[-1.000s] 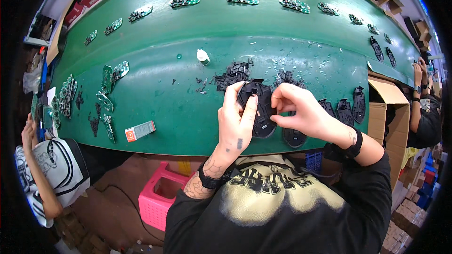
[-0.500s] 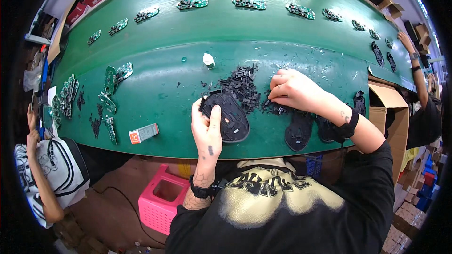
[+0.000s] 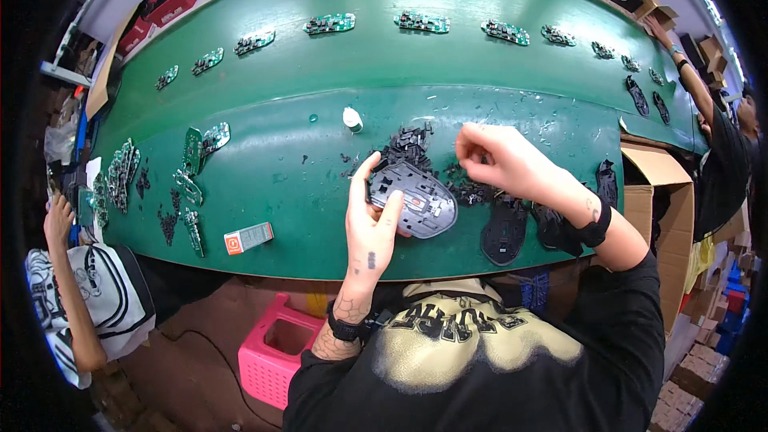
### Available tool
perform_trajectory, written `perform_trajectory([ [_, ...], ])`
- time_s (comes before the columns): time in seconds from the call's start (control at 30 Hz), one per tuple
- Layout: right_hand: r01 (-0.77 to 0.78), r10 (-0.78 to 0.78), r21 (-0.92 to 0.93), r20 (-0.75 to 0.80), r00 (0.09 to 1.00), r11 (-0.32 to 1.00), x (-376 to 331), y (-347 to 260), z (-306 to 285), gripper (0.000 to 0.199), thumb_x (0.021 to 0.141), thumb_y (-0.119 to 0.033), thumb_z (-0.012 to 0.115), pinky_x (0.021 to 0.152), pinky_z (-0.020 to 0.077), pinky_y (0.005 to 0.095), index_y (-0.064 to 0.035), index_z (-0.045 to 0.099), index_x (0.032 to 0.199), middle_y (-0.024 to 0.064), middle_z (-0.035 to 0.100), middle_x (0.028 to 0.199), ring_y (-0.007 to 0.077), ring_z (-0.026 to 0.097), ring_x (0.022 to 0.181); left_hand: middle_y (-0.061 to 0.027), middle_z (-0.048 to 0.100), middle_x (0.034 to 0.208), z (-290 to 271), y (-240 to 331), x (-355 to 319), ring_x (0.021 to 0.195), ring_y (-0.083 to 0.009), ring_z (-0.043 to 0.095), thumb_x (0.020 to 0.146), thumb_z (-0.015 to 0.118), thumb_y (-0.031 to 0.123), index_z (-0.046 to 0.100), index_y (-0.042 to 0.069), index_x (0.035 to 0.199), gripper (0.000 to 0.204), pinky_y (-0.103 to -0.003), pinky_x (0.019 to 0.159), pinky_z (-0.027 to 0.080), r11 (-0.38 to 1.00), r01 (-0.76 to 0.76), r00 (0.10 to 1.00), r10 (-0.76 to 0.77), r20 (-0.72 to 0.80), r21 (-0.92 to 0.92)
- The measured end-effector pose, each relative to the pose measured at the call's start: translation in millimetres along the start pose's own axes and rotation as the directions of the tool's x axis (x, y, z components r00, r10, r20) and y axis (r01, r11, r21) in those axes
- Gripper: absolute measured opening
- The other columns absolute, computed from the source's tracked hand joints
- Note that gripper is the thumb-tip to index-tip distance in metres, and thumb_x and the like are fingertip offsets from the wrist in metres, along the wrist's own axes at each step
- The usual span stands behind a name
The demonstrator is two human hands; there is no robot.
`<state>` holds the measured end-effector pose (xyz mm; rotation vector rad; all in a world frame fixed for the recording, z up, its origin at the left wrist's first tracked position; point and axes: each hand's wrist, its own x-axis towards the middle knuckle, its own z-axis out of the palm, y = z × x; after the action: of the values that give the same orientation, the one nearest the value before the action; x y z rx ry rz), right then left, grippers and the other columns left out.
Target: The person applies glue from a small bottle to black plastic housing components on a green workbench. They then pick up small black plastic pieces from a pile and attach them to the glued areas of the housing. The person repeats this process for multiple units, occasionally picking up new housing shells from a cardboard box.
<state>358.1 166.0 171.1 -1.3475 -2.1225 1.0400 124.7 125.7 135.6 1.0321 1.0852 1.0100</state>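
Note:
My left hand [image 3: 370, 234] grips a black mouse base shell [image 3: 422, 202] near the table's front edge, thumb on its inner face and fingers along its left side. Light glints off the shell, which has slots and an opening in it. To its right, my right hand [image 3: 502, 162] is closed in a pinch above small loose black parts [image 3: 472, 192]; anything between the fingertips is too small to make out. Behind the held shell lies a heap of small black plastic pieces [image 3: 410, 146]. More black mouse shells [image 3: 504, 232] lie below my right forearm.
A row of green circuit boards [image 3: 422, 22] spans the far part of the green table [image 3: 280, 164]. More boards [image 3: 122, 170] cluster at left, near a small box [image 3: 249, 238]. A white bottle [image 3: 352, 119] stands mid-table. Co-workers sit left and right; an open carton [image 3: 658, 184] is at right.
My left hand has moved slightly right and turned the shell, whose face now catches the light. My right hand has lifted a little off the small parts, still pinched.

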Motion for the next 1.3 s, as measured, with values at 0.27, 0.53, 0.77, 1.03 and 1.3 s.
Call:
perform_trajectory([
  [0.27,-0.151,0.268,0.532,-0.15,0.952,0.833,-18.8,3.7,-8.5,0.014,0.082,-0.006,0.064,0.059,0.0473,0.0226,0.0003,0.07,0.093,0.0047,0.067,0.079,0.0081,0.058,0.065,-0.0132,0.052,0.119,37.8,6.3,14.9,0.095,-0.0194,0.065,0.091,0.054,-0.001,0.03,0.006,0.138,0.053,-0.027,0.064,0.06,0.999,-0.051,0.992,0.052,0.115,-0.014],
  [0.53,-0.019,0.012,-0.014,-0.436,0.9,1.0,-40.3,10.5,-19.4,0.009,0.077,-0.01,0.074,0.064,0.0474,0.0271,-0.0048,0.069,0.081,0.0049,0.067,0.084,0.015,0.062,0.069,-0.0114,0.051,0.117,75.6,3.0,19.6,0.098,-0.0173,0.062,0.09,0.057,-0.002,0.029,0.006,0.137,0.056,-0.029,0.075,0.058,0.99,-0.131,0.974,0.138,0.182,-0.052],
  [0.77,-0.327,0.442,0.819,0.102,0.891,0.471,-61.9,39.7,-39.5,0.026,0.079,-0.011,0.075,0.075,0.0501,0.0236,-0.0031,0.064,0.102,0.0033,0.068,0.092,0.0106,0.065,0.084,-0.0107,0.05,0.117,100.8,7.6,26.3,0.098,-0.0152,0.061,0.09,0.059,-0.002,0.029,0.005,0.138,0.057,-0.028,0.077,0.056,0.991,-0.131,0.948,0.118,0.296,0.023],
  [1.03,-0.349,0.489,0.786,0.068,0.869,0.51,-80.3,100.7,-106.7,0.031,0.081,-0.014,0.074,0.079,0.0519,0.0305,0.0008,0.067,0.108,0.008,0.069,0.097,0.0151,0.065,0.087,-0.0125,0.064,0.102,117.2,8.1,30.2,0.085,-0.0202,0.065,0.087,0.067,0.014,0.032,0.003,0.141,0.065,-0.033,0.077,0.051,0.871,-0.347,0.851,0.136,0.508,0.347],
  [1.3,-0.512,0.692,0.502,-0.657,0.3,0.697,-167.5,329.5,-253.0,0.036,0.071,-0.026,0.082,0.081,0.0492,0.0355,-0.0062,0.074,0.1,0.0074,0.071,0.098,0.0209,0.065,0.091,-0.0073,0.056,0.101,105.7,-21.4,18.9,0.099,-0.0268,0.052,0.074,0.076,0.023,0.061,0.01,0.111,0.042,-0.039,0.084,0.043,0.282,-0.708,0.7,0.164,0.695,0.647],
])
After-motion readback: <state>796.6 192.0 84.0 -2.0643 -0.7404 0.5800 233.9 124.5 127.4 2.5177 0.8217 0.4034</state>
